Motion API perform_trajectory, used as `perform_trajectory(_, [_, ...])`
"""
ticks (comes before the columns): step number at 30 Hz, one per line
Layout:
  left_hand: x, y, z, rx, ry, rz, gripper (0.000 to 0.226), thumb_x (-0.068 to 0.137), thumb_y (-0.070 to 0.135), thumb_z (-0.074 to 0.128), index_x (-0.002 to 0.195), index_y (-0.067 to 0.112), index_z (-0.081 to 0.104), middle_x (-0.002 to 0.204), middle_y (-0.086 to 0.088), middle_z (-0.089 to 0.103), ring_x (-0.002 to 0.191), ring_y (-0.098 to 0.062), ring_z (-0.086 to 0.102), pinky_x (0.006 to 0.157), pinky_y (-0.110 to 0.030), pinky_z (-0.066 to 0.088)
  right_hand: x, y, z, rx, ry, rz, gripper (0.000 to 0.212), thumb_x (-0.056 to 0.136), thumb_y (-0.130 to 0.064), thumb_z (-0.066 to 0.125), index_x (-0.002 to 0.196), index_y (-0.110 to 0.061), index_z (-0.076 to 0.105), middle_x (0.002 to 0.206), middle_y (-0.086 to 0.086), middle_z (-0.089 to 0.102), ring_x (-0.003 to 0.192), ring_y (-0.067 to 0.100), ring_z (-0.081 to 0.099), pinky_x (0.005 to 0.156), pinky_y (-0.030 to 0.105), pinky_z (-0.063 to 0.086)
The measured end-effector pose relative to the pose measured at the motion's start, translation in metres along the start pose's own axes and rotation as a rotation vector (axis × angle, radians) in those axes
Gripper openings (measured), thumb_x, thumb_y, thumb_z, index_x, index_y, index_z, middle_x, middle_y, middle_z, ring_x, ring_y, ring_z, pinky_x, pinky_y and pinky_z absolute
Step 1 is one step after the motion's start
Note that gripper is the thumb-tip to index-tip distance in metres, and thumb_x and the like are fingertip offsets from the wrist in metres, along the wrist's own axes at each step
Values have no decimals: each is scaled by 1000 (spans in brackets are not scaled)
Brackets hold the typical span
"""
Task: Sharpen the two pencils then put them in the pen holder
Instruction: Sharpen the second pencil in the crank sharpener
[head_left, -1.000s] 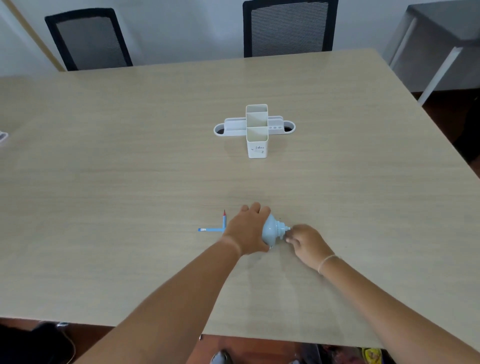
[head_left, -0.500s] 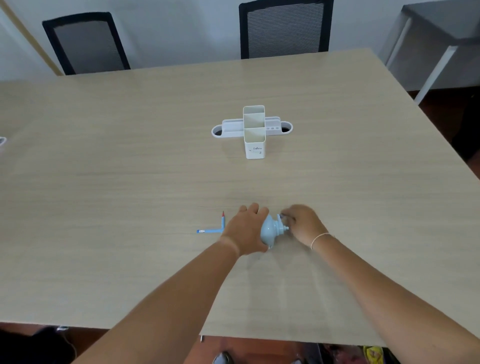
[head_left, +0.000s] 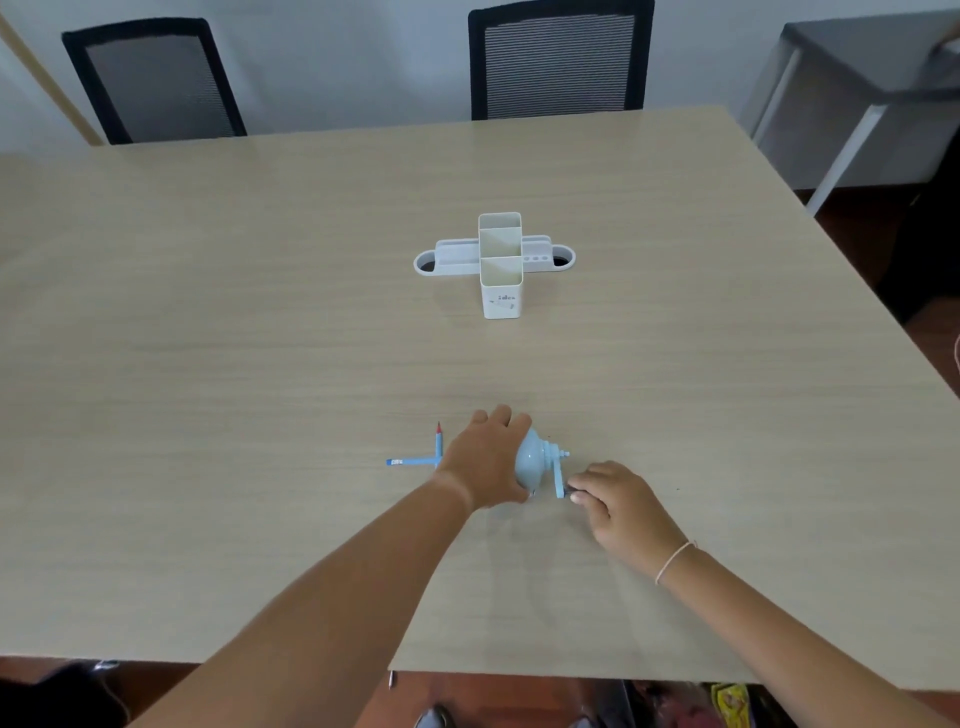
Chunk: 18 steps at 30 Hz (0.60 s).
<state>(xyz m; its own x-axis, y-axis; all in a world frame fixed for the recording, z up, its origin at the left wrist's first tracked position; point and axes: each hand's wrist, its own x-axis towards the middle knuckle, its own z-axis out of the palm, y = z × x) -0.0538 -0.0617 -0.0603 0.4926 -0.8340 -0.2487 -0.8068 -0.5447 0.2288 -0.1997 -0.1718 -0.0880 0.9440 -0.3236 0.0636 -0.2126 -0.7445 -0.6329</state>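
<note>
A light blue crank sharpener (head_left: 536, 458) stands on the wooden table (head_left: 260, 364) near the front edge. My left hand (head_left: 485, 462) grips its body from the left and hides most of it. My right hand (head_left: 618, 501) pinches the crank handle (head_left: 561, 480), which points down toward me. A blue pencil (head_left: 410, 461) lies flat and runs under my left hand toward the sharpener. A second blue pencil with a red tip (head_left: 439, 441) lies across it, pointing away. The white pen holder (head_left: 500, 265) stands at the table's middle, with nothing in its compartments.
Two black mesh chairs (head_left: 558, 62) stand at the table's far edge. A grey side table (head_left: 857, 78) is at the back right. The table's near edge runs just below my forearms.
My right hand has turned the crank from the top of its circle down to the near side. My left hand has stayed on the sharpener.
</note>
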Motion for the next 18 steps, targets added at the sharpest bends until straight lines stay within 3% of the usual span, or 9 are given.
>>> perform_trajectory(3, [0,0,0,1,6,4,64,68,32,75,120,13,44,118,-6,48,105,-26,44,83,-32,43,13,-8,-10,14,86,21,20,80,-9,47,78,-3,66,63,2,55,69,17,43,62,14,24])
perform_trajectory(5, [0,0,0,5,11,7,63,67,32,76,118,13,44,117,-6,48,104,-26,44,81,-32,42,30,-11,-17,21,131,58,17,84,-3,50,84,-3,68,73,10,62,75,17,45,67,17,25])
perform_trajectory(12, [-1,-2,0,13,2,10,62,68,32,75,117,12,44,116,-7,47,104,-27,44,84,-33,43,54,-13,-24,26,97,109,17,87,1,50,82,0,65,69,5,49,75,21,44,63,24,24])
perform_trajectory(18, [-2,-3,0,1,-6,8,62,69,33,74,119,12,43,117,-7,47,106,-27,44,86,-35,45,49,-16,-24,48,106,114,18,88,-1,49,91,-4,67,69,-3,48,80,18,45,73,25,32])
